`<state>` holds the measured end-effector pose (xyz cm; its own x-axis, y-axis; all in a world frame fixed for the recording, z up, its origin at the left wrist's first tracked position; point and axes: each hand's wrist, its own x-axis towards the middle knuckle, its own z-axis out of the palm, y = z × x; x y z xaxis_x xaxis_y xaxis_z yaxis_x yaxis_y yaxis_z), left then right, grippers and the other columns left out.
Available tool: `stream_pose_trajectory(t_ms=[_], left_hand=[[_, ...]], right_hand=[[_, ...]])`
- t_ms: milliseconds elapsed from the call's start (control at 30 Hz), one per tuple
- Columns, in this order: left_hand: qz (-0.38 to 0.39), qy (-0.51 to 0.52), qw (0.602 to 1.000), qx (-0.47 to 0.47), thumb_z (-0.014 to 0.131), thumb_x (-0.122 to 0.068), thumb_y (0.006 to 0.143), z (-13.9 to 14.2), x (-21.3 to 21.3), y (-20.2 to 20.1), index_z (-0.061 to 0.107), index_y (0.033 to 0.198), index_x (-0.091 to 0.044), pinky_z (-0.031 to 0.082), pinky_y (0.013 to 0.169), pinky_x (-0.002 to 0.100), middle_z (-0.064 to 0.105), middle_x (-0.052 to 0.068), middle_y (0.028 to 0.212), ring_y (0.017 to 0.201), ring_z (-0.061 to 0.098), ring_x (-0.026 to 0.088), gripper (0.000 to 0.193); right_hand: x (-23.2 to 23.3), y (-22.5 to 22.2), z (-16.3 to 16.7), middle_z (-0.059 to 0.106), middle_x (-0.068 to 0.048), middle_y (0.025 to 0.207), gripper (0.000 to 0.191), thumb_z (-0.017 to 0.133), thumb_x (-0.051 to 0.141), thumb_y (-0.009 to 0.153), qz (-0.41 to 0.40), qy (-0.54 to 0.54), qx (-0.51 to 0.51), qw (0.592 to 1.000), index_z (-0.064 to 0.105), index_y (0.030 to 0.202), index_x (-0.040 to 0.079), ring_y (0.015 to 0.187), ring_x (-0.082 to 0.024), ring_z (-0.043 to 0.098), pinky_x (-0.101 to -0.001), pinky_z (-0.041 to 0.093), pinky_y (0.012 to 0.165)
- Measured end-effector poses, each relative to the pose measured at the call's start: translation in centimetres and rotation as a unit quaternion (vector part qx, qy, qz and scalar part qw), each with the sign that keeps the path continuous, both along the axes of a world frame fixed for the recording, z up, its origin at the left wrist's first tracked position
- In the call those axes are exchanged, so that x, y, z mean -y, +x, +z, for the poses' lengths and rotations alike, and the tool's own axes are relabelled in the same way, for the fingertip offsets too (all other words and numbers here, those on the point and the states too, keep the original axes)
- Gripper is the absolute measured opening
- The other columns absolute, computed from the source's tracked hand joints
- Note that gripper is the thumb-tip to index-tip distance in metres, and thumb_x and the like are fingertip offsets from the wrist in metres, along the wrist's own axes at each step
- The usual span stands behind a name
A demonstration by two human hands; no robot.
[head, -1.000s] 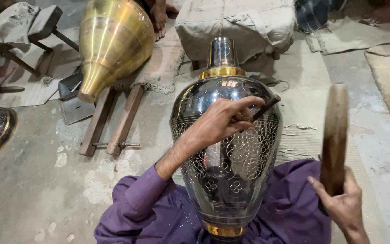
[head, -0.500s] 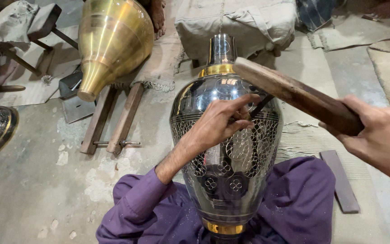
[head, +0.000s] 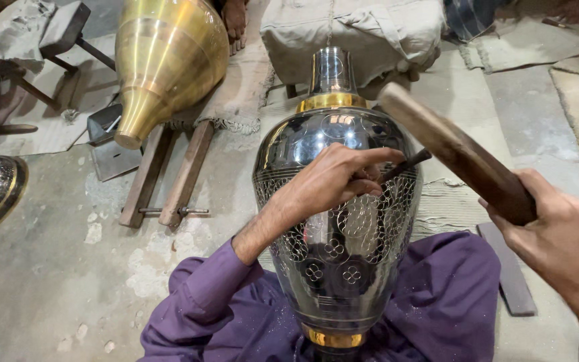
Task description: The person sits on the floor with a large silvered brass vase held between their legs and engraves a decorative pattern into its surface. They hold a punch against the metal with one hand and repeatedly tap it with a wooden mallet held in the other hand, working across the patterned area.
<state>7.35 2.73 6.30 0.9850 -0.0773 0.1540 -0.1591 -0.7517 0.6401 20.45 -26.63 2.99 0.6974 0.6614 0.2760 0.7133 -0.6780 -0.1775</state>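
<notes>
Two hands work the engraved black vase [head: 336,221] lying in the lap: the left hand [head: 333,181] pinches a thin chisel [head: 407,165] against its shoulder. At three o'clock the right hand [head: 557,234], fist closed on the wooden mallet [head: 454,151], has swung down from upright, probably about to strike.

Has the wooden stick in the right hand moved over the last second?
Yes. The stick stood upright at the right, away from the vase; now it has swung down and leftward, its tip over the chisel in the left hand.

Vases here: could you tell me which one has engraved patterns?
The dark vase under the left hand, covered in floral circles; the brass vase behind is plain.
</notes>
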Motion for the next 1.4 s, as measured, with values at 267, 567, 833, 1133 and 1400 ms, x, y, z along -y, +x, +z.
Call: stream_pose_trajectory(t_ms=[267, 567, 833, 1133, 1400], left_hand=[[-0.071, 0.081, 0.994, -0.004, 0.072, -0.017, 0.087, -1.6, -0.5, 1.5, 0.059, 0.14, -0.022, 0.066, 0.075, 0.03, 0.081, -0.003, 0.088, 0.074, 0.077, 0.008, 0.054], [-0.1, 0.1, 0.99, -0.013, 0.074, -0.016, 0.083, -1.3, -0.1, 2.3, 0.062, 0.137, -0.025, 0.065, 0.07, 0.032, 0.081, -0.002, 0.091, 0.078, 0.077, 0.009, 0.056], [-0.091, 0.061, 0.994, -0.017, 0.074, -0.017, 0.085, -0.9, -1.2, 2.6, 0.057, 0.141, -0.023, 0.066, 0.076, 0.033, 0.081, -0.003, 0.09, 0.077, 0.079, 0.01, 0.059], [-0.118, 0.081, 0.989, -0.031, 0.067, -0.014, 0.088, -1.5, -0.9, 3.0, 0.058, 0.141, -0.026, 0.067, 0.078, 0.033, 0.08, -0.001, 0.102, 0.09, 0.079, 0.012, 0.055], [-0.078, 0.096, 0.991, -0.043, 0.07, -0.017, 0.09, 0.0, -0.4, 1.9, 0.06, 0.14, -0.026, 0.067, 0.08, 0.035, 0.081, 0.001, 0.101, 0.09, 0.08, 0.013, 0.051]], right_hand=[[0.8, -2.6, -5.5, 0.073, -0.014, 0.087, 0.035, 0.078, 0.018, 0.099, 0.01, 0.248, -0.16, 0.955, 0.062, 0.124, 0.0, 0.073, -0.02, 0.073, -0.033, 0.062, 0.07], [1.5, -5.9, -10.4, 0.068, -0.01, 0.076, 0.028, 0.078, 0.018, 0.098, -0.028, 0.39, -0.25, 0.886, 0.061, 0.108, -0.001, 0.062, -0.016, 0.066, -0.0299, 0.054, 0.058], [1.9, -6.1, -10.6, 0.071, -0.009, 0.081, 0.036, 0.08, 0.025, 0.09, -0.122, 0.262, -0.23, 0.929, 0.067, 0.115, 0.003, 0.069, -0.016, 0.066, -0.0338, 0.053, 0.064], [1.5, -6.0, -10.1, 0.07, -0.005, 0.088, 0.033, 0.077, 0.02, 0.095, -0.068, 0.441, -0.313, 0.838, 0.061, 0.118, 0.002, 0.075, -0.011, 0.067, -0.0269, 0.056, 0.068], [0.6, -5.9, -7.8, 0.068, -0.006, 0.084, 0.032, 0.074, 0.014, 0.096, -0.018, 0.437, -0.291, 0.851, 0.056, 0.119, 0.002, 0.073, -0.013, 0.066, -0.0279, 0.055, 0.067]])
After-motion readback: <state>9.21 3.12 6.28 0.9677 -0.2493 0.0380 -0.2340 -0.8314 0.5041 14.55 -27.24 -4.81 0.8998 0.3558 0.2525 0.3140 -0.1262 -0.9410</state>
